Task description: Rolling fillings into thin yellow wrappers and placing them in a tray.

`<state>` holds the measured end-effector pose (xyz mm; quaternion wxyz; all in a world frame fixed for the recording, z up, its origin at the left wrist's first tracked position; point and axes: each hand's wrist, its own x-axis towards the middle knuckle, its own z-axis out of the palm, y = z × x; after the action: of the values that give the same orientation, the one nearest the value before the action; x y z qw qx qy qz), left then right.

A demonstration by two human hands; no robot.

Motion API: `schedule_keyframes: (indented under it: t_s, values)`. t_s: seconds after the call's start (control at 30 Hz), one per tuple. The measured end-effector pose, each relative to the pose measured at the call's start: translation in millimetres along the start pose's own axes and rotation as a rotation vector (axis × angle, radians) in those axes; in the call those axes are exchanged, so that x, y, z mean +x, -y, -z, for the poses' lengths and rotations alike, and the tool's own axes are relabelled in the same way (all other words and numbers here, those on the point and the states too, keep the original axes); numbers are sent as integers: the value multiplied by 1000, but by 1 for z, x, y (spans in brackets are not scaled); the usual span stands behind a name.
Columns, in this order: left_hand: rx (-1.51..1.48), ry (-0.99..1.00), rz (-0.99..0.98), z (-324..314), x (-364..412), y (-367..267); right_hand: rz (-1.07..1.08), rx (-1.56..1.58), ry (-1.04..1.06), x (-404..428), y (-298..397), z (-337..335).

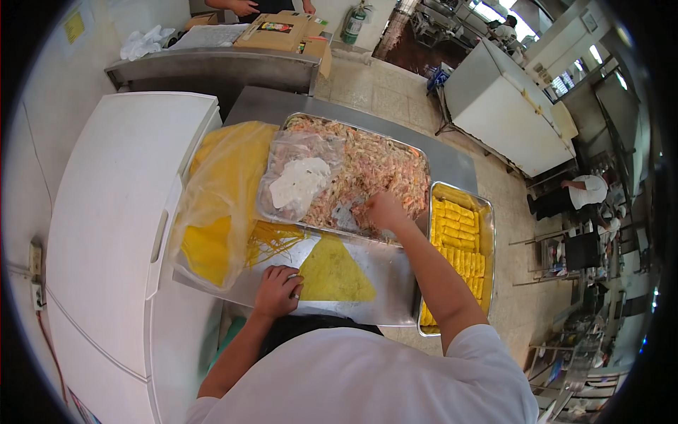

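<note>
My right hand (386, 212) reaches into a metal tray (365, 237) of minced filling with pale and orange shreds (371, 153). Its fingers curl around a clump of the filling beside a bare patch; the fingertips are hidden. On the steel table (394, 275) before me lies a flat yellow wrapper sheet (336, 273), roughly triangular. My left hand (278, 291) rests at the sheet's left edge, fingers curled, with something small and pale at them that I cannot make out. Yellow strips (273, 241) lie above that hand. Right of my arm, a second tray (491, 238) holds rows of yellow rolls (455, 228).
A clear plastic bag of yellow sheets (222, 212) stands left, against a white refrigerator (122, 201). Another plastic bag with a white substance (299, 183) lies on the filling. Cardboard boxes (278, 32) and a person's hand (243, 7) are beyond. A white chest (503, 106) stands right.
</note>
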<state>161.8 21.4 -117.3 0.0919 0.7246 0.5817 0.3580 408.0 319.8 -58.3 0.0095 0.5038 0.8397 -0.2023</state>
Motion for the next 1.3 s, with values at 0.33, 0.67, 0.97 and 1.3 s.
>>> schedule_keyframes:
  t_s: [0.33,0.67,0.97,1.3]
  values:
    - [-25,-1,-20,-4,4,0,82,-41,231,-16,9,-8]
    - [-17,5,-53,0,11,-2,-46,121,241,21,-14,9]
    - [-22,-21,-66,-3,2,-5,131,32,444,4,28,-8]
    - [34,55,23,-4,-3,0,-22,966,459,-45,30,25]
